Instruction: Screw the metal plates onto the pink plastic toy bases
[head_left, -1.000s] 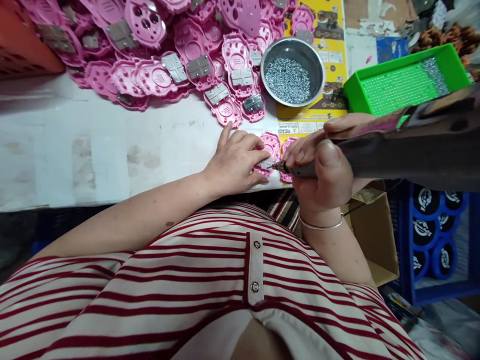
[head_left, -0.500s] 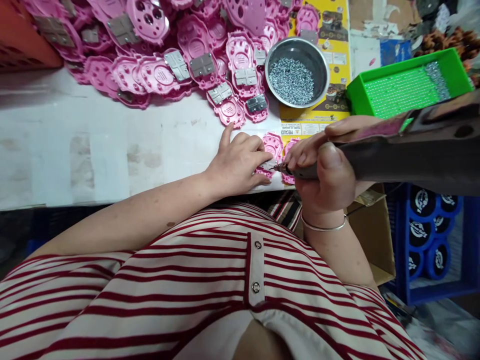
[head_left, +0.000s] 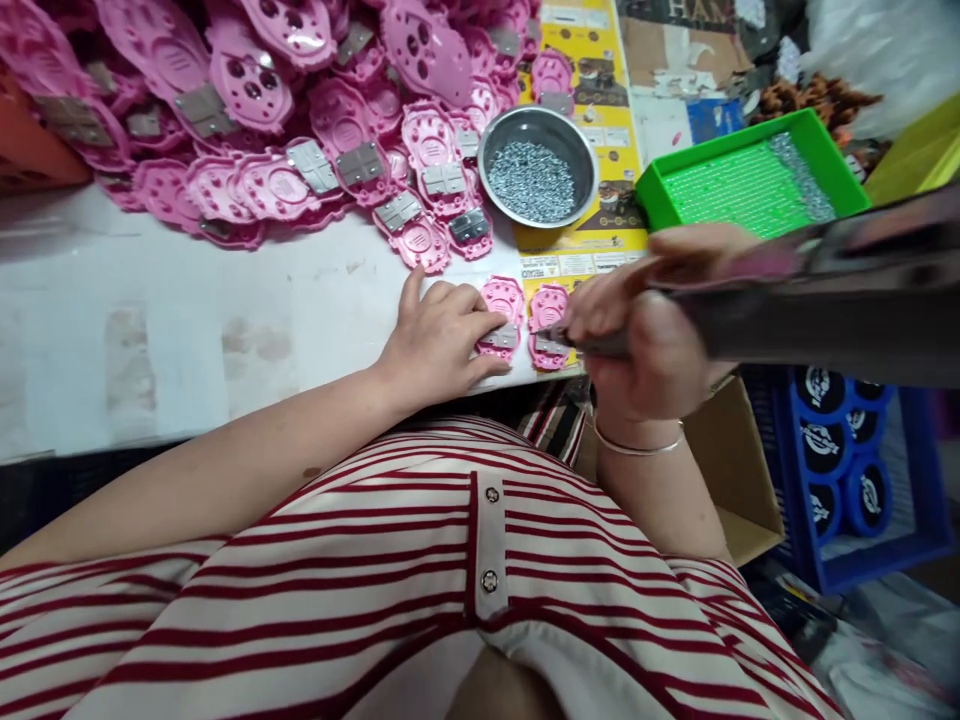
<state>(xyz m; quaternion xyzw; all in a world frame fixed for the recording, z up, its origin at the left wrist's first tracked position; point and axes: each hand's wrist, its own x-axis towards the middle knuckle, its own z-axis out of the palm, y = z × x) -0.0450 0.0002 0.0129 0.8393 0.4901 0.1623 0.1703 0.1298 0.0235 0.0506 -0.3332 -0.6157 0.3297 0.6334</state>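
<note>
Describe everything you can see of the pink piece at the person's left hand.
The pink piece is a plastic-looking shell with a rounded, uneven rim, small knobs and fine lines in the middle. Across its near end sits a grey, metal-looking plate, partly covered by the left hand. It lies flat on the white tabletop, close to the edge, a gap separating it from a similar shell on its right. The hand touches its left side.

At the right of the frame, a blue crate (head_left: 877,566) holds blue-and-black discs (head_left: 870,497), with an open carton (head_left: 748,490) just to its left. Brown parts (head_left: 810,98) and clear plastic (head_left: 892,65) lie upper right; an orange bin (head_left: 31,138) stands upper left.
</note>
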